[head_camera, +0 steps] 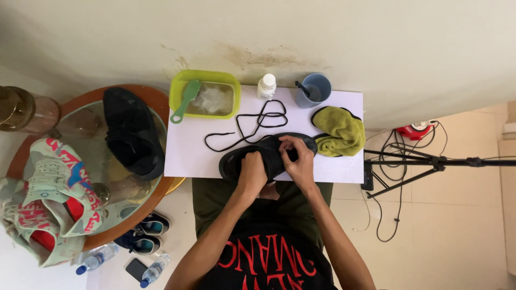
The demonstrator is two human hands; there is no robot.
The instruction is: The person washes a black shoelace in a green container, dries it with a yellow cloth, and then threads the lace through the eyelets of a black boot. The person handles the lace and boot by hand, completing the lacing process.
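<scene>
A black shoe is lying on its side near the front edge of a small white table, directly in front of the seated person; both hands are working on it; the left hand is curling closed over the middle of the shoe, pressing it down against the tabletop, while the right hand is gripping the upper part of the shoe with its fingers pinching together at the lacing area; whether a lace end is sitting between those fingertips is too small to tell; a loose black shoelace is lying in loops on the table just behind the shoe, its near end touching or nearly touching the shoe; a yellow-green cloth is lying crumpled at the right of the shoe, touching its toe end; along the far edge of the table a lime-green tub is holding cloudy water and a green brush that is leaning over its rim, a small white bottle is standing beside it, and a blue mug with a dark stick in it is standing further right; on the round glass table at the left a second black shoe is resting, well apart from the hands.
</scene>
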